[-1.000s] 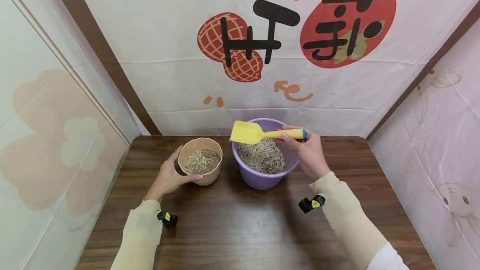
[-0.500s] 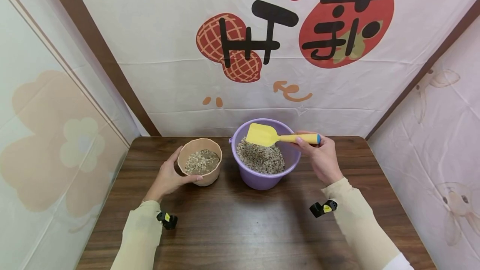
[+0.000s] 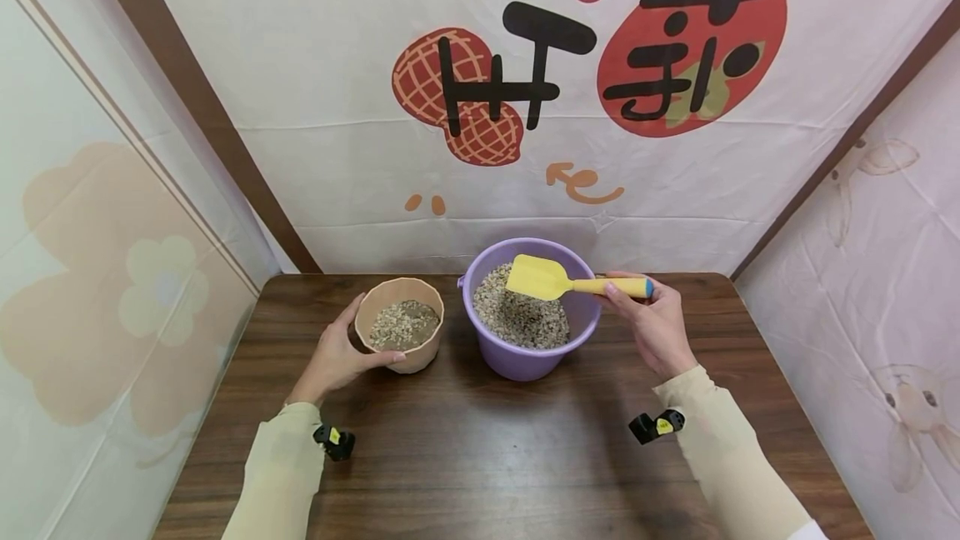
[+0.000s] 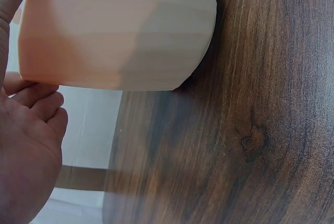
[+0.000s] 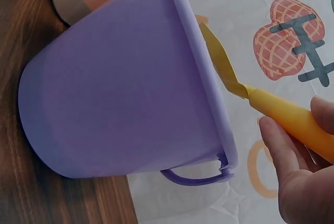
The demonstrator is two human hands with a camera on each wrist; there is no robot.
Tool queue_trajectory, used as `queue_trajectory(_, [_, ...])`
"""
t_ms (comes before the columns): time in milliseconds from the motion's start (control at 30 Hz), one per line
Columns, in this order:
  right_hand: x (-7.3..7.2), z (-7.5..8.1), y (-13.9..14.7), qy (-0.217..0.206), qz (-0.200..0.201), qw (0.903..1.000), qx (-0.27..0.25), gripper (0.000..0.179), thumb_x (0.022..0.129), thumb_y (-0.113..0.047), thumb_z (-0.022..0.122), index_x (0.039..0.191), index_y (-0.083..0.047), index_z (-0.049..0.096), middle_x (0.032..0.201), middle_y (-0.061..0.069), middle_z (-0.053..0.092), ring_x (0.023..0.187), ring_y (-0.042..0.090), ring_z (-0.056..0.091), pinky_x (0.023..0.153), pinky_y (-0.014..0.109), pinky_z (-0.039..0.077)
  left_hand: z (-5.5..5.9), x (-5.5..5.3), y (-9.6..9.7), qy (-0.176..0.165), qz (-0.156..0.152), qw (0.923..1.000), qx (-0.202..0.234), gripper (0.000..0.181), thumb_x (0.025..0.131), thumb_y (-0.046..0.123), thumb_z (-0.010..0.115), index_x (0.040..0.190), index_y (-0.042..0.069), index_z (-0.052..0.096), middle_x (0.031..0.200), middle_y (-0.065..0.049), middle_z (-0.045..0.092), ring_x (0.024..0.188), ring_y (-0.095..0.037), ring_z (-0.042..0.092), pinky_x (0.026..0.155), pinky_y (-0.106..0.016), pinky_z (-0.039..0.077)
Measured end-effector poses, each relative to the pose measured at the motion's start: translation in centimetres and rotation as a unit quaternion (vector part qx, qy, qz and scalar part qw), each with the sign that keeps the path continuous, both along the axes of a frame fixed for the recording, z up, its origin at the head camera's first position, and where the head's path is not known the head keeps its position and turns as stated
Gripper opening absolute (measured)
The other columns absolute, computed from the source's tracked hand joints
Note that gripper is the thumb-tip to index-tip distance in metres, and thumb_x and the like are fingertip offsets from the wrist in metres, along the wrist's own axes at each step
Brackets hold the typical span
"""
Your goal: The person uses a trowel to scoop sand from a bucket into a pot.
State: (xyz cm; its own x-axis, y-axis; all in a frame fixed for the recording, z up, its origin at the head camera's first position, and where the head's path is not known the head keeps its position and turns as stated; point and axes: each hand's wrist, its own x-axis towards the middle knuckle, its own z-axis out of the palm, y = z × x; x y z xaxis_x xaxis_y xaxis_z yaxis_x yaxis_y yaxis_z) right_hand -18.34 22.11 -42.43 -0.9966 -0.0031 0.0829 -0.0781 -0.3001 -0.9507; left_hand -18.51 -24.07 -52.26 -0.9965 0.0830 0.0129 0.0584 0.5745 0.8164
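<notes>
My left hand (image 3: 337, 358) grips a peach-coloured flowerpot (image 3: 417, 358), thumb along the near rim and fingers at the far-left side. Pale gravel (image 3: 399, 327) covers part of the brown material inside it. My right hand (image 3: 654, 325) holds a yellow toy shovel (image 3: 542, 277) by its handle, thumb on top. The shovel's blade, with no load visible on it, hangs over a purple bucket (image 3: 519, 365) part-filled with mixed gravel (image 3: 517, 319). In the right wrist view the blade (image 5: 222, 59) overlaps the bucket's rim. The left wrist view shows the pot wall (image 4: 115, 31) close up.
Both containers stand side by side near the back edge of a dark wooden table (image 3: 480, 473). Behind it hangs a printed white cloth (image 3: 330, 165), with more cloth at both sides. The bucket's purple carrying handle (image 5: 195, 181) hangs at its side.
My right hand has moved to the right and slightly nearer, carrying the shovel from above the bucket's left rim to above its middle. The left hand and flowerpot have stayed in place.
</notes>
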Motion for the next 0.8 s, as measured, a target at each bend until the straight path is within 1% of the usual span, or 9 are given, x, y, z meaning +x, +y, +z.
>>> queue_trajectory(300, [0.06,-0.40,0.43,-0.001,0.000,1.0000,-0.004,0.053,0.094,0.000,0.070,0.132,0.027,0.044,0.113,0.015,0.067,0.101,0.023,0.073,0.098,0.044,0.048,-0.12,-0.04,-0.04,0.001,-0.001,1.0000,-0.002,0.128,0.067,0.045,0.095,0.162,0.006,0.019,0.161,-0.022,0.030,0.147,-0.041,0.030,0.114,-0.062,0.029])
queue_trajectory(567, [0.11,-0.44,0.75,-0.004,-0.001,0.9999,-0.010,0.053,0.094,0.001,0.069,0.132,0.027,0.043,0.116,0.021,0.065,0.101,0.024,0.073,0.098,0.044,0.048,-0.04,-0.05,-0.01,0.001,0.000,1.0000,-0.006,0.128,0.067,0.045,0.096,0.162,0.004,0.020,0.161,-0.023,0.029,0.146,-0.042,0.030,0.114,-0.062,0.029])
queue_trajectory(700, [0.08,-0.45,0.79,-0.002,-0.003,1.0000,-0.004,0.053,0.094,0.001,0.069,0.132,0.028,0.043,0.114,0.018,0.067,0.100,0.023,0.073,0.096,0.042,0.051,0.11,-0.06,0.06,0.002,0.000,1.0000,-0.010,0.129,0.066,0.046,0.095,0.162,0.004,0.020,0.161,-0.023,0.029,0.146,-0.042,0.030,0.114,-0.062,0.030])
queue_trajectory(800, [0.05,-0.44,0.80,-0.001,-0.003,1.0000,-0.001,0.054,0.094,0.001,0.070,0.131,0.029,0.043,0.113,0.017,0.068,0.099,0.023,0.073,0.096,0.042,0.051,0.16,-0.12,0.05,0.004,-0.001,0.9999,-0.014,0.130,0.066,0.047,0.095,0.162,0.003,0.019,0.162,-0.023,0.028,0.146,-0.042,0.030,0.114,-0.062,0.030])
